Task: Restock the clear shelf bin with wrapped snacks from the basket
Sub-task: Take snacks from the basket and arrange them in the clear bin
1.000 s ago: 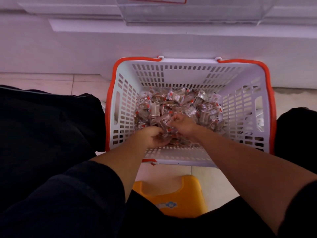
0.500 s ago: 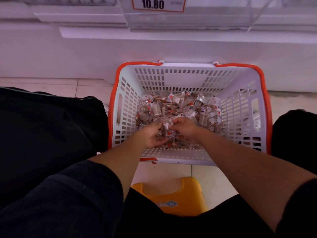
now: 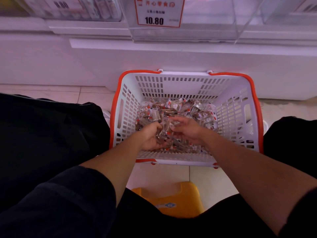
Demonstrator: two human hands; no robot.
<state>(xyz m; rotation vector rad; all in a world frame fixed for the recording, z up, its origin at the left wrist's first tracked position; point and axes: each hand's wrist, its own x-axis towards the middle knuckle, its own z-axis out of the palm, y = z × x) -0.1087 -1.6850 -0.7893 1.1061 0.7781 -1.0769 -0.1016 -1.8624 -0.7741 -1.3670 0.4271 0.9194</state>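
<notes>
Inside the slotted white plastic basket (image 3: pixel 240 117) with its orange rim, a loose heap of crinkly clear-wrapped snacks (image 3: pixel 180 109) covers the bottom. Over the basket's near half, the left hand (image 3: pixel 151 137) curls its grip round a few glossy packets, while the right hand (image 3: pixel 187 130) cups more between bent fingers. Above the basket's far wall, the clear shelf bin (image 3: pixel 205 34) shows hard, see-through walls and a red-edged price card (image 3: pixel 158 12).

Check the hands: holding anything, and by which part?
Both hands, left hand and right hand, cup a bunch of wrapped snacks between them, gripping from either side.
</notes>
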